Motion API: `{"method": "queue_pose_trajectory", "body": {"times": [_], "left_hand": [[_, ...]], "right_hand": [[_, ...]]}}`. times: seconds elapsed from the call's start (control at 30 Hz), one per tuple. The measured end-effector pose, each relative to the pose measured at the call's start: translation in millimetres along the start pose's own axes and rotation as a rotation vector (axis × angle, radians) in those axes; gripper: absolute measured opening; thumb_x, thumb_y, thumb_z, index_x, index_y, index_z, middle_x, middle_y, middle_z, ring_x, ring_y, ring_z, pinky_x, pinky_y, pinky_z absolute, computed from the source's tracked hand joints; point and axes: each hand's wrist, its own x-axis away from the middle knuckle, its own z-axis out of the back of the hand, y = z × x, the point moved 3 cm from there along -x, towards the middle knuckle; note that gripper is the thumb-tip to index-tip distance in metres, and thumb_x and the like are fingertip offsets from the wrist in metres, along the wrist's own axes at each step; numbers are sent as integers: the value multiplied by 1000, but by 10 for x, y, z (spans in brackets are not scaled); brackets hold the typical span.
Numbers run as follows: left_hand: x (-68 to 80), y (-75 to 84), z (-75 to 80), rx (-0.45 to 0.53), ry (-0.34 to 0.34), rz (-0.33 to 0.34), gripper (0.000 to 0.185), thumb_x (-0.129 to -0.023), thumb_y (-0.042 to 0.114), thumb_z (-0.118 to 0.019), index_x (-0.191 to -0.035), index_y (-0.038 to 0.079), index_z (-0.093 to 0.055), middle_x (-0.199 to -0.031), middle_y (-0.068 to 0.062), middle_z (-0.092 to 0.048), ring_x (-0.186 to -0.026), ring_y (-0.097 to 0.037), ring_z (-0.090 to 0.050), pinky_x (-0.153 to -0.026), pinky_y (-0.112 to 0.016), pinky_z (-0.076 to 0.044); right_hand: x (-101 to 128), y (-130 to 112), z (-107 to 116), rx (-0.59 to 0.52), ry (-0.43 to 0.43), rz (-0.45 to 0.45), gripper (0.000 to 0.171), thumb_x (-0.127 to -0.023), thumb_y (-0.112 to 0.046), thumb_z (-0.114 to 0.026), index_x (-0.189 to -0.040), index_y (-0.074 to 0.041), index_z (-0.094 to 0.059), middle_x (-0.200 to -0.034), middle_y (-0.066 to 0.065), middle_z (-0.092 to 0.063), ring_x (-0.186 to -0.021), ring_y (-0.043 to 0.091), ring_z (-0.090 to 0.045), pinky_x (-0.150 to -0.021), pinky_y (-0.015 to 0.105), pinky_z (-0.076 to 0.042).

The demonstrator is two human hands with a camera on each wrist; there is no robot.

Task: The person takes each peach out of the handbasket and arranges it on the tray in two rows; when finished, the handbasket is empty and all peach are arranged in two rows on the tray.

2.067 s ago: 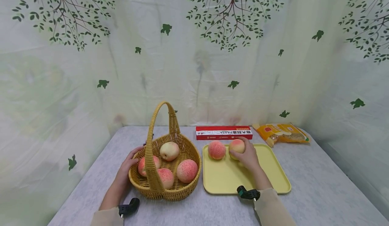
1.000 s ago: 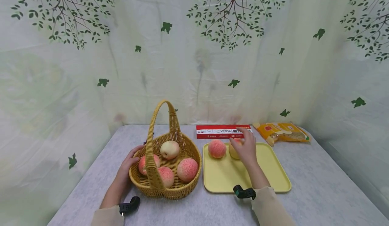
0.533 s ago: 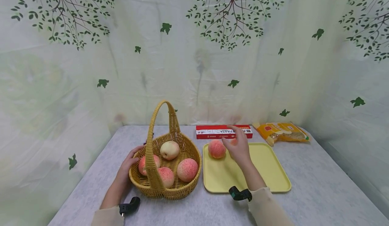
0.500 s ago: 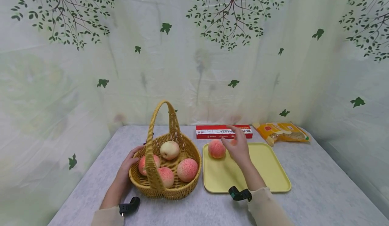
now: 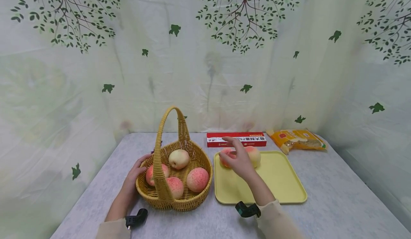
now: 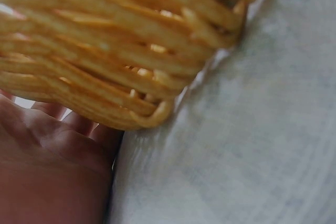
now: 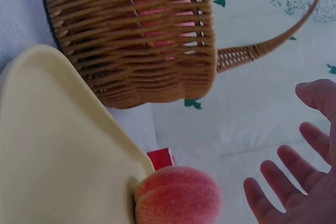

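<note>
Peaches are seen in two places on the grey table (image 5: pixel 337 203): four lie inside the wicker basket (image 5: pixel 192 199), and two lie at the far end of the yellow tray (image 5: pixel 282 182), just beside each other. The left peach on the tray (image 5: pixel 223 156) is partly covered by the right hand (image 5: pixel 238 161), and the right peach on the tray (image 5: pixel 254 154) is seen just behind the fingers. The right hand is held above the tray, over the left peach, with the fingers straight and spread apart; nothing is gripped by it. In the right wrist view the same spread fingers (image 7: pixel 281 174) are seen in the air, apart from the peach below them.

The left hand (image 5: pixel 135 176) is laid against the left outer wall of the basket. Its fingers lie along the wicker, and the thumb is seen near the rim. In the left wrist view the palm is seen touching the woven wall, but it cannot be told if the fingers are pressed together.

The basket stands just beside the tray, on its left, and its tall handle (image 5: pixel 170 125) is upright. Behind the tray a red pasta box (image 5: pixel 237 139) is placed flat, and an orange bag (image 5: pixel 297 140) lies to the right of it. A curtain with green leaves (image 5: pixel 205 53) is hung behind the table.
</note>
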Motion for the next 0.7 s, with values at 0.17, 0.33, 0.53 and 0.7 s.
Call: {"method": "queue_pose_trajectory", "body": {"times": [0.17,0.33,0.53,0.7], "left_hand": [[-3,-10,-3,24,-13,-34,48,-104,21,-32,-151,26,-33,-155,8,-32,-128,7,-44,-97,-11,-40],[-10,-17,-2,20,-12,-37,48,-104,21,-32,-151,26,-33,-157,7,-30,-128,8,-43,-98,-10,-39],[-10,-18,5,10,-9,-44,48,-103,22,-32,-151,25,-34,-157,6,-30,-128,7,-43,-97,-10,-38],[-19,-25,14,14,-6,-42,48,-103,21,-32,-151,25,-34,-156,7,-30,-129,6,-42,-98,-10,-39]], "right_hand": [[34,-22,-97,2,-59,48,55,-88,-20,-75,-139,-20,-53,-141,4,-55,-128,27,-54,-101,52,-49],[65,-52,-193,26,-119,110,58,-88,-20,-75,-140,-15,-53,-139,8,-55,-127,30,-54,-97,54,-50],[96,-93,-328,54,-191,188,55,-86,-18,-77,-137,-16,-55,-137,7,-56,-123,25,-54,-95,51,-50],[133,-101,-429,69,-260,200,57,-87,-22,-76,-139,-14,-53,-140,3,-55,-128,30,-52,-98,53,-49]]}}
